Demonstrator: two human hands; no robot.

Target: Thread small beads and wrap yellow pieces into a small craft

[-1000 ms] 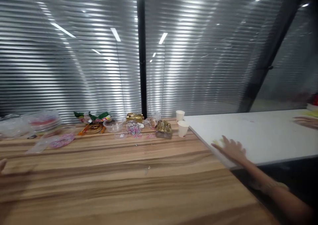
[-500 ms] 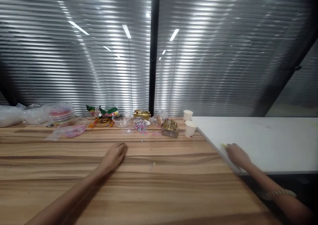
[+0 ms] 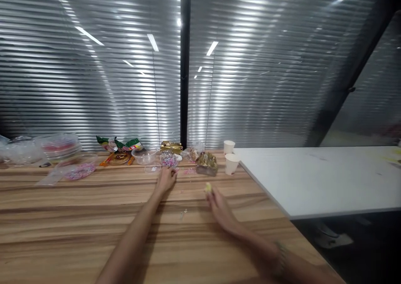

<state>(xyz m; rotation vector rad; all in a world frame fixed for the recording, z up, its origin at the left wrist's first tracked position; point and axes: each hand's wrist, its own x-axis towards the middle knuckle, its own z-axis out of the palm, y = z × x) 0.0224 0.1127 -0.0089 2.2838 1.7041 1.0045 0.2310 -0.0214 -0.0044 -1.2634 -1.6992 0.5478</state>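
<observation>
My left hand (image 3: 166, 179) reaches to the near side of a heap of small pink, white and blue bits (image 3: 169, 159). Its fingers are curled down at the wood, and whatever they pinch is hidden. A small, blurred yellow piece (image 3: 208, 187) pokes out from the fingertips of my right hand (image 3: 221, 209), which is closed on it above the table. Just beyond the right hand sits a gold foil-topped clear box (image 3: 206, 163). A flat clear lid (image 3: 152, 168) lies left of the heap, beside a clear plastic bowl (image 3: 144, 156).
Two paper cups (image 3: 232, 163) stand near the wooden table's (image 3: 194, 246) right edge, where a white table (image 3: 313, 179) adjoins. Along the back lie green snack bags (image 3: 128, 144), a gold packet (image 3: 171, 146), stacked plastic lids (image 3: 61, 146) and a dish of pink bits (image 3: 79, 171).
My right hand has swung left from the white table's edge to above the wooden one, carrying the yellow piece. My left hand has moved forward and right to the heap. The view has turned slightly right.
</observation>
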